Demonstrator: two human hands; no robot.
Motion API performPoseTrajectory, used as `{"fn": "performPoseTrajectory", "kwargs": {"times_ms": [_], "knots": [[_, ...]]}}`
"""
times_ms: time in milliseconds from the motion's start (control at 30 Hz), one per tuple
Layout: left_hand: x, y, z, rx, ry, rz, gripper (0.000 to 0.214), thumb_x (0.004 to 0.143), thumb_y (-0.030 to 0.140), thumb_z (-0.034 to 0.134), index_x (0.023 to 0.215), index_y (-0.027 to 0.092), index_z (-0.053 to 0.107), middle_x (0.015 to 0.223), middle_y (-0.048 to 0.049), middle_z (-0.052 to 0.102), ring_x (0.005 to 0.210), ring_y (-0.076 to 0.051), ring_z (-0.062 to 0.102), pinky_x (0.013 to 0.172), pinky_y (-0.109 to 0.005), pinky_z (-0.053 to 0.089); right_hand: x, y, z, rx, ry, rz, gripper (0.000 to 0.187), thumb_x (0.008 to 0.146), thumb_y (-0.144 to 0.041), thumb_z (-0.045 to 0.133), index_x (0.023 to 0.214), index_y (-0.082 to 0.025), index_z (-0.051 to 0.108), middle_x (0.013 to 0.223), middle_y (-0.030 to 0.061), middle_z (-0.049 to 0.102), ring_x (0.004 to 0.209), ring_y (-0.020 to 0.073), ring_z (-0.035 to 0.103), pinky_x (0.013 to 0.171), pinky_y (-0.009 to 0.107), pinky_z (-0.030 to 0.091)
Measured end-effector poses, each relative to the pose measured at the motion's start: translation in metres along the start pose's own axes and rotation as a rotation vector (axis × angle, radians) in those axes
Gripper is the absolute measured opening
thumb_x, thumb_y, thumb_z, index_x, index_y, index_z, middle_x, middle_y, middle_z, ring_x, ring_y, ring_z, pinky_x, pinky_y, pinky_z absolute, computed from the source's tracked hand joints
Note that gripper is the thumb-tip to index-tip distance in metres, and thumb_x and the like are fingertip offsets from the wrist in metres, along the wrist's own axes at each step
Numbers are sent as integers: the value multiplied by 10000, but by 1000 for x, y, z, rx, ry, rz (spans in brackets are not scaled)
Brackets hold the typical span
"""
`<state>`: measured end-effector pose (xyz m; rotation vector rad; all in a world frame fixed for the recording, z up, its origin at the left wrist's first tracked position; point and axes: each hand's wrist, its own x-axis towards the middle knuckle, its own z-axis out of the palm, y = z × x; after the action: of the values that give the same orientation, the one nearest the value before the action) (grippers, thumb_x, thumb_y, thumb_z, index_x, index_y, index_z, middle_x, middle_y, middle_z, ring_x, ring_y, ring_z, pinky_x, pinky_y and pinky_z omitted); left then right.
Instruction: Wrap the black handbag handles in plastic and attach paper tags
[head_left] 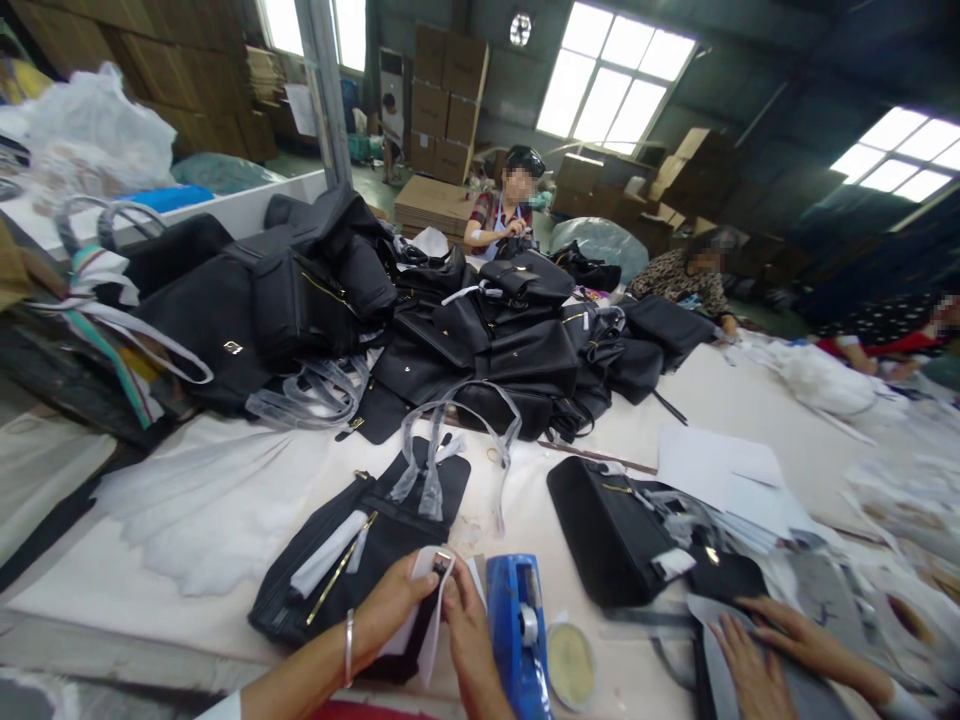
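Observation:
My left hand (394,600) pinches one side of a black strap with a metal buckle (442,562), and white paper (429,640) is folded about it. From the other side my right hand (469,625) grips the same paper and strap, fingers closed. Just behind my hands lies a black backpack (300,578) with a gold zipper and plastic-wrapped handles (429,490). A blue tape dispenser (517,600) stands right beside my right hand, and next to it is a round container with a yellowish top (571,660).
Several black bags (480,350) are heaped across the table. To the right lie another black bag (622,540) and white paper sheets (720,470). A co-worker's hands (765,650) press a grey sheet there. White tissue sheets (202,500) spread at left. Other people sit further back.

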<state>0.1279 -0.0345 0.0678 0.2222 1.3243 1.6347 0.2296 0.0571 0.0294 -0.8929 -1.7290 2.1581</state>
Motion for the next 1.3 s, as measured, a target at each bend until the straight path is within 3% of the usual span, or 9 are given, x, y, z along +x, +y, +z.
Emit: {"fn": "performPoseTrajectory", "kwargs": {"times_ms": [500, 600, 700, 800, 900, 1000, 1100, 1200, 1300], "knots": [[-2, 16, 1, 133, -47, 28, 298, 794, 219, 535, 1025, 146, 708, 924, -56, 725, 918, -244, 626, 817, -316, 455, 9, -26, 12, -129, 166, -60, 257, 727, -428, 637, 837, -198, 668, 784, 37, 682, 727, 207, 618, 684, 316, 501], [-7, 22, 0, 112, -88, 26, 319, 781, 211, 560, 1062, 142, 694, 982, -62, 720, 997, -255, 611, 884, -327, 443, -9, -72, -60, -242, 290, -205, 360, 606, -572, 664, 686, -221, 659, 668, 44, 662, 726, 252, 619, 646, 363, 496], [-5, 18, -3, 115, -101, 80, 325, 762, 269, 638, 1049, 128, 698, 985, -74, 721, 986, -264, 617, 904, -334, 440, -31, -104, -200, -213, 476, -305, 448, 550, -747, 537, 574, -304, 596, 629, 55, 655, 876, 315, 602, 714, 442, 477], [1, 7, -5, 90, -29, 71, 308, 737, 309, 683, 972, 112, 714, 901, -77, 730, 891, -257, 639, 840, -332, 468, -42, -87, -330, -56, 671, -469, 388, 520, -756, 538, 604, -385, 615, 727, 48, 707, 984, 327, 598, 791, 484, 464], [4, -2, -7, 58, 10, 33, 304, 745, 337, 677, 953, 117, 703, 870, -76, 730, 845, -248, 651, 787, -333, 492, -41, -44, -391, -19, 624, -456, 372, 525, -743, 542, 675, -417, 639, 902, 25, 723, 1155, 347, 533, 876, 530, 433], [4, -7, -9, 25, 56, -11, 284, 740, 345, 679, 908, 116, 687, 843, -85, 729, 784, -244, 668, 737, -341, 513, -38, -24, -396, -47, 584, -456, 379, 574, -754, 499, 703, -432, 653, 979, 15, 719, 1220, 331, 500, 908, 508, 424], [2, -9, -10, -10, 97, -46, 279, 746, 339, 672, 925, 126, 668, 837, -84, 730, 776, -234, 679, 744, -348, 521, -37, -46, -375, -110, 586, -455, 393, 549, -770, 507, 670, -424, 649, 920, 21, 730, 1214, 362, 502, 881, 514, 435], [2, -11, -6, -33, 106, -67, 294, 727, 341, 684, 933, 132, 662, 839, -83, 727, 770, -227, 681, 738, -344, 523, -38, -94, -332, -304, 503, -325, 449, 513, -747, 562, 778, -401, 669, 910, 17, 729, 1210, 434, 480, 822, 574, 442], [2, -15, 0, -39, 118, -80, 283, 707, 353, 688, 877, 127, 664, 772, -74, 712, 708, -215, 669, 684, -331, 519, -42, -122, -257, -362, 319, -136, 507, 523, -602, 688, 994, -419, 658, 1025, -7, 711, 1169, 420, 524, 793, 521, 488]]}}
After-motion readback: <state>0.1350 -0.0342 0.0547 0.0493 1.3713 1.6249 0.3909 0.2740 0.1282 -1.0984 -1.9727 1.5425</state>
